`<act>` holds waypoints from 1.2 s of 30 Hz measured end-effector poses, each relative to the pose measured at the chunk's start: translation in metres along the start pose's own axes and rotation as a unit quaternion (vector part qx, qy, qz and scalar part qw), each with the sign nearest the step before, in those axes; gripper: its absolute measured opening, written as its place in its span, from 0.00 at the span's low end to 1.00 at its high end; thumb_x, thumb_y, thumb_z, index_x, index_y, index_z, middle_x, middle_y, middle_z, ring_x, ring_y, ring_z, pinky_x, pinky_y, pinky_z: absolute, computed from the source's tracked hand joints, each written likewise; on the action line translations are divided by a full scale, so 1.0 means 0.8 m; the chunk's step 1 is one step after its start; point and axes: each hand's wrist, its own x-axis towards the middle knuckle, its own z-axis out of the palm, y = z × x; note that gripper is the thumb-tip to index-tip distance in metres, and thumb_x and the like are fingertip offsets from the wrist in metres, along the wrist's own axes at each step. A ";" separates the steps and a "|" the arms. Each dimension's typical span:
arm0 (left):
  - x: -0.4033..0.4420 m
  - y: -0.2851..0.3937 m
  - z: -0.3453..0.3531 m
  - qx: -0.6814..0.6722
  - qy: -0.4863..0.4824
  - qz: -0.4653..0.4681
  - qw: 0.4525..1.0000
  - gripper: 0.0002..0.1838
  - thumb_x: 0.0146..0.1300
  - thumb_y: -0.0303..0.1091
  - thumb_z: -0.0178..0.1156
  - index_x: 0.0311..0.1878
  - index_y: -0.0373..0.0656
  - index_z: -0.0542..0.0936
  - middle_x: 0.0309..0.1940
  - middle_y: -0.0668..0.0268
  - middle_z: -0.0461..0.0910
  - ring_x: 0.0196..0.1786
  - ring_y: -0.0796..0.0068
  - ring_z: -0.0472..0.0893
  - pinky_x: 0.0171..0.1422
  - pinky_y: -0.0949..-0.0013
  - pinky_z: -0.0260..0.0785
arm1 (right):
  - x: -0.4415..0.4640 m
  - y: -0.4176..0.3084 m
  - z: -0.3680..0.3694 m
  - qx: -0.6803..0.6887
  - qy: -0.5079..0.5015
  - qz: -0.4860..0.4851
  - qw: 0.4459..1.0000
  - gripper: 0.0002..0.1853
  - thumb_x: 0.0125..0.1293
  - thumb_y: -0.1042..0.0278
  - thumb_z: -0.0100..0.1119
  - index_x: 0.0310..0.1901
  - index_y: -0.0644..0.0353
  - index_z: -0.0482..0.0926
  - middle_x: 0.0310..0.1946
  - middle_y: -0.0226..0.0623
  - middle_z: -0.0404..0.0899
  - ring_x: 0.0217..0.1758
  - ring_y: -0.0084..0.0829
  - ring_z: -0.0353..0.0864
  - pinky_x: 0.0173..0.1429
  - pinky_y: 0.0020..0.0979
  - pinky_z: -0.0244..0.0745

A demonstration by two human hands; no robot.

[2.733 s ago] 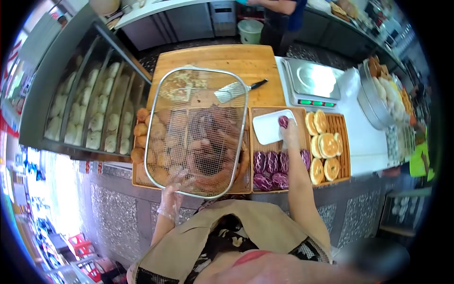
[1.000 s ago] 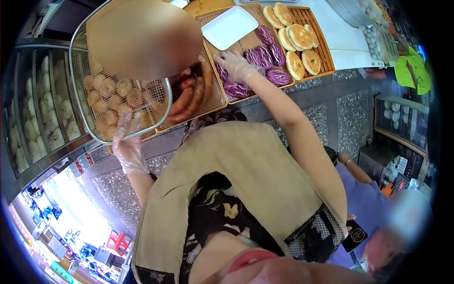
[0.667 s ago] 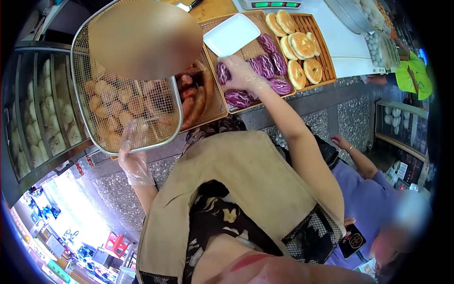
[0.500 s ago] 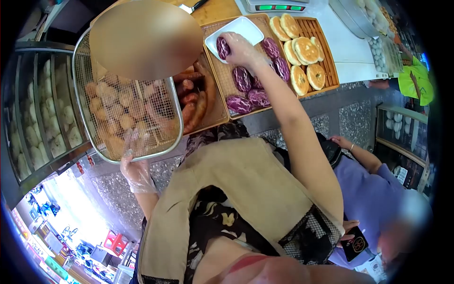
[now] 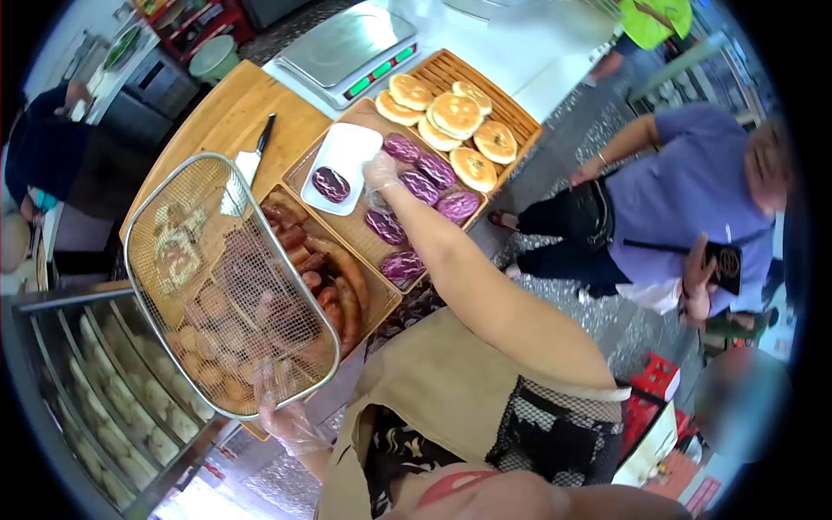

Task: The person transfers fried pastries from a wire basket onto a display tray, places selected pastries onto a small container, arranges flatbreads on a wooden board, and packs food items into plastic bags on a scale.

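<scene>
Purple roll (image 5: 331,184), one, no longer held, lies in the tray (image 5: 351,146), other rolls (image 5: 436,170) outside; right hand (image 5: 380,176), grip I cannot tell; left hand (image 5: 290,420) gripping mesh cover (image 5: 232,286).

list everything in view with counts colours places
rolls: at least 7, purple, white tray and brown tray
white tray: 1, white, on brown tray
flat breads: about 7, golden, slatted tray
mesh: 1, silver, over balls
balls: many, brown, under mesh
sausages: several, reddish, partly under mesh
board: 1, tan, beside scale
knife: 1, silver-black, on board
scale: 1, silver, white table
buns: many, white, cabinet
people: several, purple, green, dark clothes, around
left hand: 1, clear glove, mesh rim
right hand: 1, clear glove, white tray
</scene>
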 end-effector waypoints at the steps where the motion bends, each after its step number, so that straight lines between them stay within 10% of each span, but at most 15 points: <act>1: 0.002 0.004 0.002 -0.002 0.009 0.002 1.000 0.39 0.47 0.28 0.56 0.66 0.25 0.59 0.63 0.45 0.65 0.65 0.49 0.67 0.72 0.48 0.59 | -0.021 -0.029 -0.036 0.058 -0.011 0.001 0.998 0.16 0.54 0.64 0.56 0.39 0.68 0.78 0.38 0.61 0.79 0.46 0.57 0.79 0.51 0.47 0.74; 9: 0.085 0.007 0.004 0.077 -0.131 -0.069 0.986 0.41 0.53 0.35 0.55 0.70 0.30 0.54 0.66 0.43 0.61 0.68 0.45 0.63 0.73 0.50 0.56 | -0.103 -0.031 -0.198 0.104 0.087 -0.148 0.980 0.17 0.53 0.65 0.52 0.40 0.69 0.78 0.33 0.59 0.79 0.40 0.55 0.80 0.47 0.48 0.75; 23: 0.112 -0.117 0.153 0.129 -0.311 -0.234 0.912 0.39 0.51 0.35 0.57 0.65 0.24 0.59 0.63 0.45 0.61 0.64 0.44 0.65 0.69 0.52 0.64 | -0.377 0.137 -0.397 0.060 0.226 0.215 0.948 0.17 0.56 0.62 0.52 0.37 0.72 0.74 0.37 0.63 0.77 0.45 0.59 0.77 0.50 0.48 0.72; 36: -0.005 -0.218 0.237 0.108 -0.277 -0.221 0.929 0.39 0.50 0.29 0.57 0.66 0.23 0.56 0.64 0.40 0.61 0.62 0.40 0.68 0.67 0.45 0.65 | -0.400 0.254 -0.450 0.115 0.292 0.172 0.934 0.13 0.55 0.65 0.55 0.33 0.70 0.73 0.32 0.61 0.77 0.39 0.58 0.79 0.43 0.47 0.73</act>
